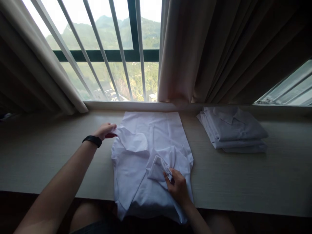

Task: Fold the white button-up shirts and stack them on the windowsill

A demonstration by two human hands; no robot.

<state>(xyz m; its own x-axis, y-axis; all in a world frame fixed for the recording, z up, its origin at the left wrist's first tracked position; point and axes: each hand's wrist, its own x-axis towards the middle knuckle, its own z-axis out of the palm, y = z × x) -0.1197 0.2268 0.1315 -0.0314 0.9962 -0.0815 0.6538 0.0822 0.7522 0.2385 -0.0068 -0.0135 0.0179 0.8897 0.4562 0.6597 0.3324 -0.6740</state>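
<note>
Both hands (pixel 179 187) (pixel 104 130) gripping white shirt (pixel 136 162), prob. sleeves

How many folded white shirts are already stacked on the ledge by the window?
3, as far as the layers show: one stack of folded shirts on the ledge, right of the shirt being folded. Thinner ones may be hidden.

Bare ledge (pixel 44 152) left; folded stack (pixel 232 130) blocks right.

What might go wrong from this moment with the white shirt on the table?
1. The shirt hangs over the table's front edge; it might slide off.
2. The left hand and right hand each pinch only a small fold, so creases near the middle may remain.
3. The folded stack lies close by; a wide pull could disturb it.
</note>
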